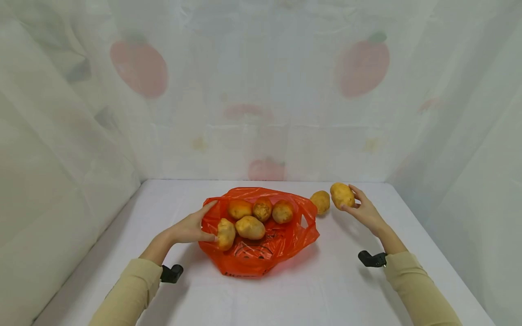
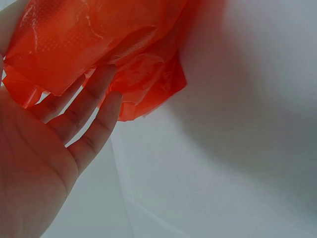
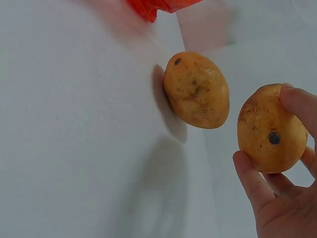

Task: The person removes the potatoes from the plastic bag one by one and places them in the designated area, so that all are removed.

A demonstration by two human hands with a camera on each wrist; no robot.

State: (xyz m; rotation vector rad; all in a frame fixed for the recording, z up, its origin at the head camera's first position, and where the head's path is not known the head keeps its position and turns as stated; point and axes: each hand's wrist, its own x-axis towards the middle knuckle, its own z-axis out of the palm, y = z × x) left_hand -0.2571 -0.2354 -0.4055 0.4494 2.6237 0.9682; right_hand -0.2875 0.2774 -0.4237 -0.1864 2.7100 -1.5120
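An orange-red plastic bag (image 1: 281, 246) lies mouth open mid-table, with several potatoes (image 1: 250, 227) inside. At its left rim is my left hand (image 1: 189, 228), thumb and index finger spread apart; the thumb tip reaches a potato (image 1: 225, 234) on that side. In the left wrist view, the other fingers extend loosely against the bag's outside (image 2: 99, 39), and the index finger is hidden. My right hand (image 1: 367, 215) grips a potato (image 1: 341, 195) between thumb and fingers, raised above the table. One more potato (image 1: 320, 202) sits on the table just right of the bag.
A white cloth (image 1: 326, 290) covers the table. Pale curtains with faded fruit prints (image 1: 363, 68) hang behind it and along both sides. Each wrist wears a black camera mount, at the left (image 1: 171, 274) and at the right (image 1: 372, 259).
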